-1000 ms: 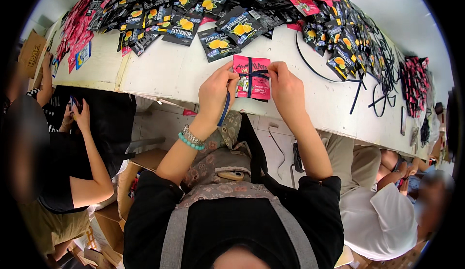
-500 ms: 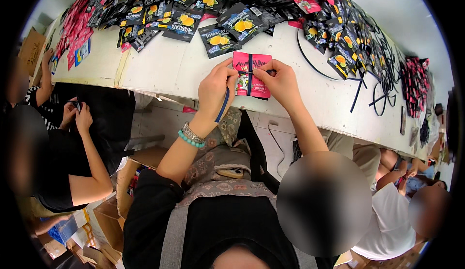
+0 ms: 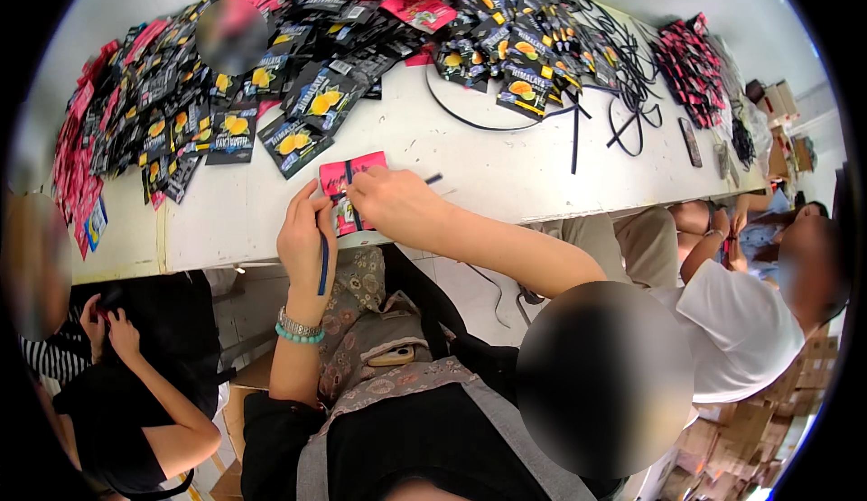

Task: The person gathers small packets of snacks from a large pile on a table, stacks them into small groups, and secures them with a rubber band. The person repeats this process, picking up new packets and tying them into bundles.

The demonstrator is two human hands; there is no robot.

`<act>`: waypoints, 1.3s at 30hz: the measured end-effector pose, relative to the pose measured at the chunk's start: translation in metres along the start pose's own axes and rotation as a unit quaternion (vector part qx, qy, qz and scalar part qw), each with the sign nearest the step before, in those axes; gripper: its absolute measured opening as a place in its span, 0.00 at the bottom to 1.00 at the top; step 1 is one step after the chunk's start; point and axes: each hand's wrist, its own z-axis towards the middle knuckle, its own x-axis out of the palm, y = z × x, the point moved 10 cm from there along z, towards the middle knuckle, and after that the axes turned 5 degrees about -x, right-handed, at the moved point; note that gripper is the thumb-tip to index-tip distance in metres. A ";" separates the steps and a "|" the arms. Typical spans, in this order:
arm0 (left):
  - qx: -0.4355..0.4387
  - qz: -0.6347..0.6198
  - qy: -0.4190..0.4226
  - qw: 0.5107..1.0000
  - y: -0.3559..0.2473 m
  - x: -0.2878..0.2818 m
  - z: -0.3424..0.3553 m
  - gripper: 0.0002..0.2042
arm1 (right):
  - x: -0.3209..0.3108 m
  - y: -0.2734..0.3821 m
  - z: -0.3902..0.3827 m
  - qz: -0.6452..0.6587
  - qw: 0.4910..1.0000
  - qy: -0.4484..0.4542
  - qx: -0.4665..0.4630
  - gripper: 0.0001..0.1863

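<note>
The right grip (image 3: 396,201) pinches a dark strap (image 3: 434,179), pink packets (image 3: 370,161) beneath it; whether the left grip (image 3: 304,232) alongside is closed, I can't make out.

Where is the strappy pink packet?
In the head view, the pink packet is left of centre, near the edge of the table, partly under the right hand, beside the left hand.

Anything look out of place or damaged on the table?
One flat blue-and-yellow packet looks odd: it lies far left on the white table, beside rectangular pink packets whose colour it does not match. No damage is evident.
</note>
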 end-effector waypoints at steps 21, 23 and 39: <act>-0.091 0.016 0.296 0.951 0.015 0.018 0.005 0.13 | -0.008 0.015 -0.016 0.064 0.993 -0.085 0.049 0.24; -0.103 -0.038 0.287 0.952 0.026 0.020 0.010 0.10 | -0.007 0.015 -0.012 0.069 0.993 -0.078 0.050 0.23; -0.269 -0.307 0.525 0.747 0.032 0.059 -0.017 0.08 | -0.006 0.017 -0.014 0.064 0.989 -0.126 0.052 0.22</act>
